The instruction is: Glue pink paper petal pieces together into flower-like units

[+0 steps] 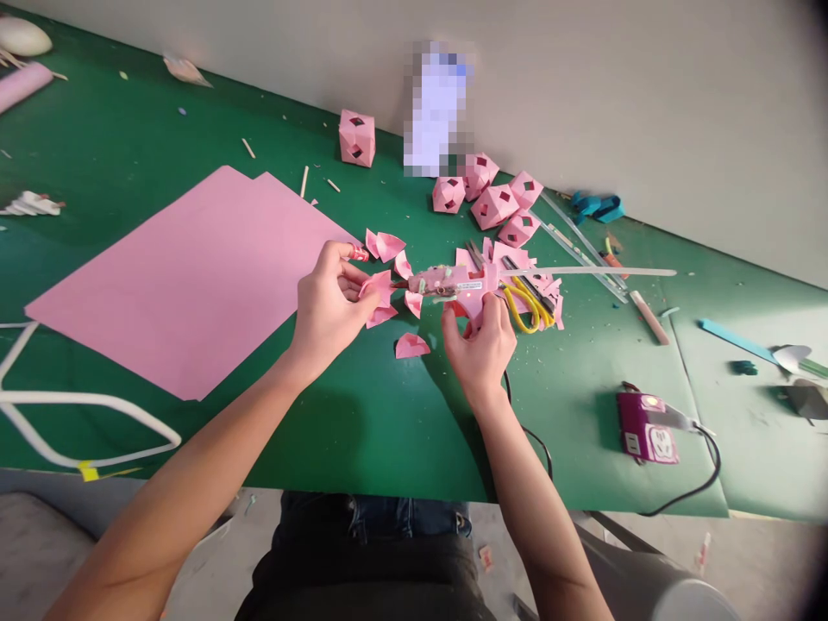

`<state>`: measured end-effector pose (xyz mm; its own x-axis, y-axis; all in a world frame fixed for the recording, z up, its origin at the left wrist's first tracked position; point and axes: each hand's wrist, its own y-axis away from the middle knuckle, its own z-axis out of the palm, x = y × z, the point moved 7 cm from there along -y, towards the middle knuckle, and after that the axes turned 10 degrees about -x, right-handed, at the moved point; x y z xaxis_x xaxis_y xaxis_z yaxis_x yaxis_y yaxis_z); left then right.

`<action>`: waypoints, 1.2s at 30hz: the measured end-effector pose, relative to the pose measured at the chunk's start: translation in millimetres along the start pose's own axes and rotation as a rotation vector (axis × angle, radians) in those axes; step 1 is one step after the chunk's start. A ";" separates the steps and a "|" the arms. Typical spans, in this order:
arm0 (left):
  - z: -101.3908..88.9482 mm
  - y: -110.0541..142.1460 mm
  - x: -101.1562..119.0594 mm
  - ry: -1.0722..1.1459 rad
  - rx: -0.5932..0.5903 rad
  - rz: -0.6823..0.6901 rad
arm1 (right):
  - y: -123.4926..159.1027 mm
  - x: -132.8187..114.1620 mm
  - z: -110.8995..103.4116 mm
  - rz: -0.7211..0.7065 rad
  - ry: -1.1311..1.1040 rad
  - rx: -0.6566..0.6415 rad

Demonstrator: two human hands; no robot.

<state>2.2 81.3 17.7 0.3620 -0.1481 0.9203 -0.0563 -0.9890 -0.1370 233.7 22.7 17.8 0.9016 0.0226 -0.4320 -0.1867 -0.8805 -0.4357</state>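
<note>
My right hand (480, 341) grips a pink hot glue gun (475, 289), with a long glue stick (588, 272) sticking out of its back end. The gun's nozzle points left and meets or nearly meets a folded pink paper piece (377, 286). That piece is pinched in the fingers of my left hand (333, 302). Several loose curved pink paper pieces (412, 346) lie around the nozzle on the green table. Behind the gun, yellow-handled scissors (527, 306) rest on a heap of pink paper scraps (556, 293).
Large pink paper sheets (187, 276) lie at the left. Finished-looking pink paper shapes with diamond holes (495, 207) cluster near the wall, and one (357, 138) stands apart. A blurred-out phone (435, 112) leans there. A purple power socket (647, 427) with a cord sits at the right.
</note>
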 end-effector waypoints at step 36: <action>2.4 2.7 5.7 -0.009 -0.034 0.022 | -2.2 1.2 -4.4 0.017 0.011 0.010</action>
<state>6.3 77.7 21.6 0.3687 -0.1696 0.9139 -0.0957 -0.9849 -0.1442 236.9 22.7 21.7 0.9026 0.0025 -0.4304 -0.2055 -0.8761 -0.4361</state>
